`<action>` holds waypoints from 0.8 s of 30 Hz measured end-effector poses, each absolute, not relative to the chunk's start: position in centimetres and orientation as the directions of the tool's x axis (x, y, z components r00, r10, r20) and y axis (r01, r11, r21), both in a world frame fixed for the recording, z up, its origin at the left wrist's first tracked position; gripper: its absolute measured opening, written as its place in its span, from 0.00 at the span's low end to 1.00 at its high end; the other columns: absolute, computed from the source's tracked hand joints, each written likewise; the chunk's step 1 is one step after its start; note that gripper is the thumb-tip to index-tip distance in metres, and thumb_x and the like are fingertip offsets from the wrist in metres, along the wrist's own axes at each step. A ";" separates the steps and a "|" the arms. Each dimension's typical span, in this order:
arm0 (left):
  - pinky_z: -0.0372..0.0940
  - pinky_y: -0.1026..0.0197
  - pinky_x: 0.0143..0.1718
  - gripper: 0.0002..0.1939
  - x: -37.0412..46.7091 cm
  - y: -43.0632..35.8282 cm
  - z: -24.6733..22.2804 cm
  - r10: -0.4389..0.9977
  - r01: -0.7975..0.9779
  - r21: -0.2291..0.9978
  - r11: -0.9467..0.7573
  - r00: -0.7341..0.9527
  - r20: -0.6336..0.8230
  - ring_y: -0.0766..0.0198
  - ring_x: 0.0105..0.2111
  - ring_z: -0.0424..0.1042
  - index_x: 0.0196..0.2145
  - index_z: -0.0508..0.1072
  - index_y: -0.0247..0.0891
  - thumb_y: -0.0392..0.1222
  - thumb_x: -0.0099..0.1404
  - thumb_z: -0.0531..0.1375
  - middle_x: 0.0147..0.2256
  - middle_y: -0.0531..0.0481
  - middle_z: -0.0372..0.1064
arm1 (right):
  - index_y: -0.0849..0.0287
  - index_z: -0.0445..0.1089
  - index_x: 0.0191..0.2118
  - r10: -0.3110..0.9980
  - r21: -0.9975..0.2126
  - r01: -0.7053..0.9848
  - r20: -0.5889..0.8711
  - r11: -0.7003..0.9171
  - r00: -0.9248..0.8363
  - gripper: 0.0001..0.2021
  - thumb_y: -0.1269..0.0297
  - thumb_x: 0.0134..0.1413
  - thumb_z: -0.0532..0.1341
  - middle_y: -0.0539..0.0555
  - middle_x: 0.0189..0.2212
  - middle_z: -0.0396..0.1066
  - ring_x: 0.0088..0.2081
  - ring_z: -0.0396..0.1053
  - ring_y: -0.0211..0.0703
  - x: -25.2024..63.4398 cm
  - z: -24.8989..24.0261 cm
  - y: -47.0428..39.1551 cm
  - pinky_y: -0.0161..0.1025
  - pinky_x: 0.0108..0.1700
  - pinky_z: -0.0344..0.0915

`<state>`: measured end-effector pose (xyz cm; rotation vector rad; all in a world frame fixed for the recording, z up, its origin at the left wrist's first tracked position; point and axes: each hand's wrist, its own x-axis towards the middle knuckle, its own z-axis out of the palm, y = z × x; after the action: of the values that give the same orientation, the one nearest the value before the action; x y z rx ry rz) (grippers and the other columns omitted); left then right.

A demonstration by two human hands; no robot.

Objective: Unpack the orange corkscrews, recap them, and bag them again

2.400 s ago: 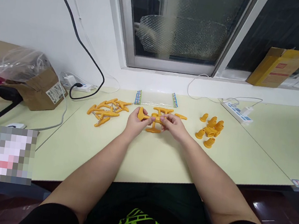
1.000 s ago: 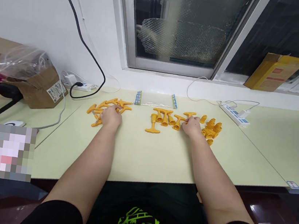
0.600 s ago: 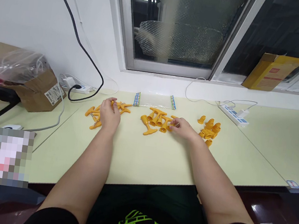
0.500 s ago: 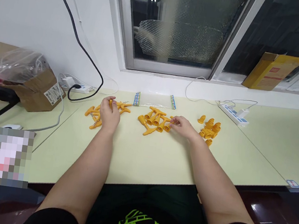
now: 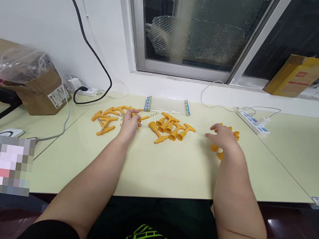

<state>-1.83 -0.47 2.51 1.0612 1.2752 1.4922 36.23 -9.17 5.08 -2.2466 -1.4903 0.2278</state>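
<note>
My left hand (image 5: 129, 124) is closed on a yellow-handled corkscrew (image 5: 145, 118), its metal spiral pointing right. Beside that hand, to the left, lie several loose corkscrews (image 5: 105, 130) with T-shaped yellow handles. At the middle of the table is a group of corkscrews fitted with bell-shaped yellow caps (image 5: 174, 129). Over on the right, my right hand (image 5: 222, 136) hovers with fingers apart above a cluster of loose yellow caps (image 5: 214, 147), partly covering them. Whether its fingertips touch a cap I cannot tell.
A clear plastic bag (image 5: 167, 105) with patterned ends lies near the wall. A white power strip (image 5: 253, 123) is at the back right. On the left stand an opened cardboard box (image 5: 43, 98) and a black cable (image 5: 96, 64). A yellow carton (image 5: 298, 77) leans against the window.
My left hand has moved right, lifting a corkscrew from the left pile. My right hand has left the capped corkscrew in the middle group and moved right over the loose caps.
</note>
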 end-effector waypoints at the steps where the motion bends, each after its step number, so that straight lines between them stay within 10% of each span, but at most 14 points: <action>1: 0.61 0.66 0.25 0.17 -1.8 -0.6 2.6 0.967 -0.091 0.992 -0.084 -0.246 0.059 0.67 0.28 0.65 0.41 0.67 0.43 0.37 0.51 0.59 0.34 0.52 0.63 | 0.53 0.73 0.43 0.914 -0.449 0.833 0.080 -0.324 0.399 0.16 0.57 0.48 0.70 0.62 0.46 0.73 0.46 0.71 0.61 36.7 4.8 -9.1 0.57 0.46 0.67; 24: 0.68 0.62 0.31 0.23 -0.9 -1.5 2.3 0.997 -0.045 0.999 0.014 -0.073 -0.018 0.66 0.25 0.73 0.43 0.65 0.42 0.34 0.47 0.62 0.32 0.56 0.69 | 0.53 0.73 0.43 0.996 -0.576 0.813 -0.013 -0.079 0.088 0.19 0.74 0.41 0.64 0.54 0.38 0.75 0.36 0.72 0.46 31.7 2.5 -7.7 0.37 0.34 0.64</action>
<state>-0.90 -1.51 2.25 1.1285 1.2370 1.2719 31.68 -7.67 2.54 -1.9491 -1.7775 0.5778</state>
